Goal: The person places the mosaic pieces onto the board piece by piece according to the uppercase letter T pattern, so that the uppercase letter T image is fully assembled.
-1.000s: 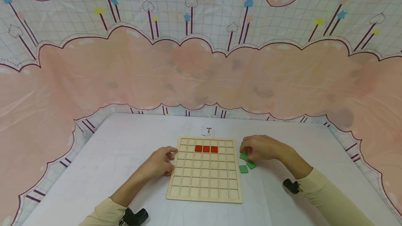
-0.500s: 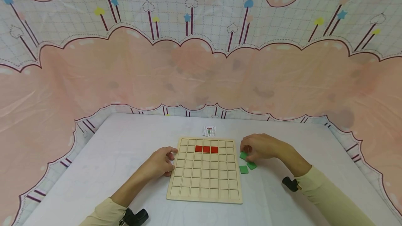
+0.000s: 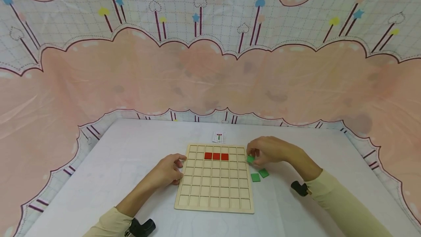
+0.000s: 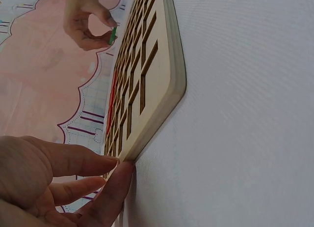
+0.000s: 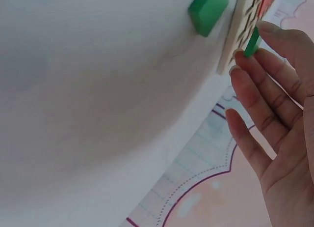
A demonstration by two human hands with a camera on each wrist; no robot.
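Note:
A wooden grid board (image 3: 215,196) lies on the white table, with three red tiles (image 3: 216,156) in a row near its far edge. My right hand (image 3: 268,150) pinches a green tile (image 3: 250,158) just above the board's right edge; in the right wrist view that green tile (image 5: 252,42) sits between fingertip and thumb. Two more green tiles (image 3: 258,175) lie on the table beside the board, one of them (image 5: 208,10) in the right wrist view. My left hand (image 3: 167,171) rests against the board's left edge (image 4: 162,104), fingertips (image 4: 115,180) touching it.
A small pattern card (image 3: 219,137) lies beyond the board's far edge. The table (image 3: 131,149) is covered in white cloth, and a pink cloud-print backdrop (image 3: 210,72) rises behind and around it. Black wrist camera mounts (image 3: 141,227) show on both sleeves.
My right hand has lifted one green tile from the group of three and carried it left toward the board's right edge. The left hand has stayed put.

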